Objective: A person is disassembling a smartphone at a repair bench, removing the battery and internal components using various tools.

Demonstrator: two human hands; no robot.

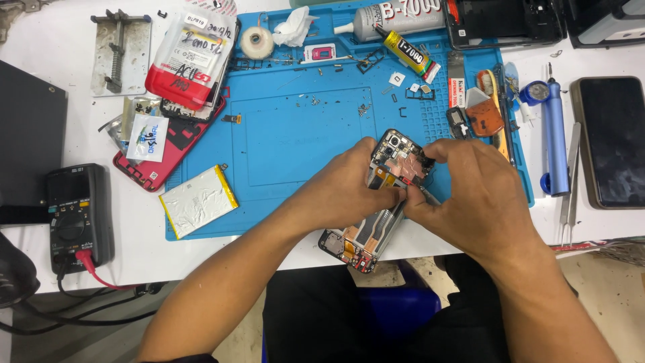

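Two hands meet over an opened phone (383, 202) w/ its back off, lying tilted at the near edge of the blue mat (295, 128), its lower end sticking out past the worktop (54, 60) edge. Left hand (346, 185) comes in from lower left, forearm slanting up across the worktop edge, fingers curled & pinched down on the phone's mid section. Right hand (470, 191) comes from lower right, wrist bent, fingers closed around the phone's right side, thumb & forefinger pressing where the copper-coloured shield sits; fingertips of both hands nearly touch there. Can't tell if a small tool is btwn them.

Just left of the hands, a silver battery (198, 200) w/ a yellow edge lies flat on the mat's corner. Further left, a red phone case (164, 151) w/ a small packet on it, then a black multimeter (77, 215) w/ red lead near the worktop's edge. Top of the mat: two glue tubes (403, 30), a tape roll (256, 42), loose screws & small parts. Right of the mat, a blue screwdriver (555, 134), tweezers (571, 175) & a dark phone (611, 141) face up, well apart from the hands.
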